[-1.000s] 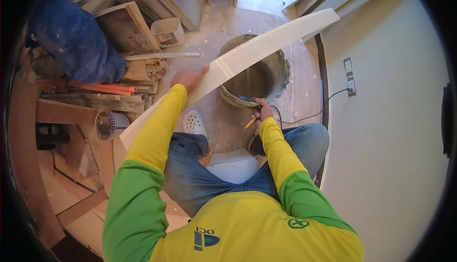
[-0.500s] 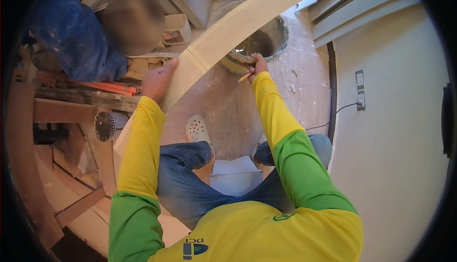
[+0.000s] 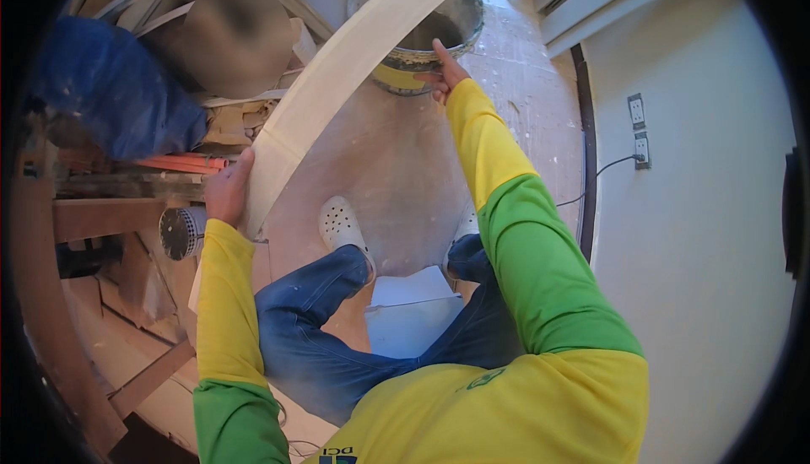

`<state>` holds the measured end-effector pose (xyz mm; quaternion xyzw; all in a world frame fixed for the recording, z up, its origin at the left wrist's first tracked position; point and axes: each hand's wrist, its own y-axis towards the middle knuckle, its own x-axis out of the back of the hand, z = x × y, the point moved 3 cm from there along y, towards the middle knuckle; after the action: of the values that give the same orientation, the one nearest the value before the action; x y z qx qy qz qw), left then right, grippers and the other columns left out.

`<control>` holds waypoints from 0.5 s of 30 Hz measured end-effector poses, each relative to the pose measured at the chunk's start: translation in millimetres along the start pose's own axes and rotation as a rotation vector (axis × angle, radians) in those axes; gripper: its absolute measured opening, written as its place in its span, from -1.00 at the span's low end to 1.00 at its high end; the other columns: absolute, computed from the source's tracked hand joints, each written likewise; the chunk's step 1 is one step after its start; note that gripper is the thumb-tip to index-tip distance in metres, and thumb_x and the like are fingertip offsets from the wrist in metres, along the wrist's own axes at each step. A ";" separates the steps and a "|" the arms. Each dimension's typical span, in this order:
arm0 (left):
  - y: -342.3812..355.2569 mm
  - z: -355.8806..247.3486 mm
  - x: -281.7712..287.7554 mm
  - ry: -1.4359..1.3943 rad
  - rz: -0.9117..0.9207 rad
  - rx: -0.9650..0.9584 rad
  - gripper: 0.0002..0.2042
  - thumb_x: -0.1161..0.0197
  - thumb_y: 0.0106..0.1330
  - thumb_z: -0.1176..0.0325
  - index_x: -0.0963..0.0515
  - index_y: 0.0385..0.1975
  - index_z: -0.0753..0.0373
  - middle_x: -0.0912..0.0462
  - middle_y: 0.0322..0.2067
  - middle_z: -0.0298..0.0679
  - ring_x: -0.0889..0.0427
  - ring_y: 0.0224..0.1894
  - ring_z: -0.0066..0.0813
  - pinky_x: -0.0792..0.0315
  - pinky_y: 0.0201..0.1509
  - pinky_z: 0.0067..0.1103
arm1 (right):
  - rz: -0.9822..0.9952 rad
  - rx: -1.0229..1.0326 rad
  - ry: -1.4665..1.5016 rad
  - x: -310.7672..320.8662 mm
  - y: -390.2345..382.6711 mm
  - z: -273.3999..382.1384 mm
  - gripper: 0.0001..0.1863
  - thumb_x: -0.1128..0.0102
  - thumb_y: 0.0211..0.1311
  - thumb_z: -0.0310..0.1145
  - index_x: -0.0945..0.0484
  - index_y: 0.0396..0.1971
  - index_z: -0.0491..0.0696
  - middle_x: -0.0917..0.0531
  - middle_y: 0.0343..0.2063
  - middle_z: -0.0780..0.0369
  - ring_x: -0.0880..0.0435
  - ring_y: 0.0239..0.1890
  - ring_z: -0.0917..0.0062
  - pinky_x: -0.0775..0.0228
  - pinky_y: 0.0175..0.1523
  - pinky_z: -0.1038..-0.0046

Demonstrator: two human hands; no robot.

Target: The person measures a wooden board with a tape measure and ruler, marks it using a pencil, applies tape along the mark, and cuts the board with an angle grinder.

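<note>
A long, pale curved wooden board (image 3: 337,63) slants from my left side up to the far middle. My left hand (image 3: 228,187) is closed on its near left edge, close to its lower end, thumb on top. My right hand (image 3: 445,76) is raised to the right of the board, before a mortar-crusted bucket (image 3: 472,21). Its index finger points away, and the other fingers are curled around what looks like a pencil (image 3: 421,78), slightly blurred. The board covers part of the bucket.
A blue plastic bag (image 3: 110,84), orange pipes (image 3: 186,162) and wood scraps crowd the left, with a round tin (image 3: 181,233) nearer me. At right, a cord plugs into a wall outlet (image 3: 642,152). A white box-like thing (image 3: 409,312) sits between my legs.
My left hand and the board have moved left and toward me. The right index finger has stretched outward, and less of the pencil shows. The whole view has shifted slightly.
</note>
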<state>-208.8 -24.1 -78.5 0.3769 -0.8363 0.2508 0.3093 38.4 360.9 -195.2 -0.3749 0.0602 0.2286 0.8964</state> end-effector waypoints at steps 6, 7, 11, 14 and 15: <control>-25.1 13.9 1.5 -0.002 0.052 -0.015 -0.44 -0.19 0.27 -0.09 -0.61 -0.33 0.46 -0.67 -0.47 -0.08 -0.58 -0.38 -0.41 -0.40 -0.23 -0.49 | 0.000 -0.299 -1.026 155.7 -45.8 27.2 -0.12 -0.17 0.04 0.33 -0.39 0.17 -0.09 -0.73 -0.33 0.23 -0.11 -0.77 0.67 -0.12 -0.62 0.52; -30.7 19.6 6.1 0.048 0.110 0.035 -0.45 -0.21 0.27 -0.08 -0.61 -0.32 0.47 -0.68 -0.45 -0.10 -0.59 -0.37 -0.42 -0.40 -0.23 -0.50 | -0.061 -0.325 -1.167 183.4 -58.1 30.0 -0.14 -0.17 0.04 0.32 -0.40 0.16 -0.09 -0.74 -0.34 0.26 -0.22 -0.74 0.62 -0.18 -0.61 0.49; -33.3 36.1 -11.8 0.074 0.219 0.028 -0.40 -0.16 0.24 -0.17 -0.64 -0.31 0.42 -0.68 -0.42 -0.06 -0.62 -0.35 -0.34 -0.41 -0.21 -0.45 | -0.164 -0.252 -1.310 320.3 -107.0 -4.6 -0.15 -0.19 0.06 0.27 -0.40 0.14 -0.16 -0.72 -0.37 0.19 -0.56 -0.57 0.40 -0.43 -0.56 0.33; -33.0 33.3 -17.4 0.265 0.233 -0.038 -0.38 -0.10 0.23 -0.23 -0.65 -0.30 0.36 -0.68 -0.38 -0.02 -0.63 -0.30 -0.19 -0.42 -0.18 -0.41 | -0.269 -0.411 -0.976 360.3 -134.8 -87.2 -0.24 -0.14 0.18 0.16 -0.35 0.21 -0.09 -0.63 -0.09 0.02 -0.64 -0.47 0.32 -0.52 -0.47 0.24; -28.9 30.8 -27.8 0.321 0.247 -0.074 -0.37 -0.08 0.23 -0.25 -0.66 -0.29 0.33 -0.68 -0.37 0.00 -0.64 -0.29 -0.14 -0.42 -0.17 -0.39 | -0.265 -0.351 -0.980 378.6 -149.5 -118.1 -0.27 -0.13 0.18 0.15 -0.39 0.16 -0.13 -0.68 -0.21 0.05 -0.57 -0.56 0.36 -0.44 -0.53 0.30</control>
<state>-181.6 -48.0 -113.8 0.2150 -0.8249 0.3127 0.4189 450.3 324.6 -288.5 -0.3728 -0.4523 0.2682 0.7645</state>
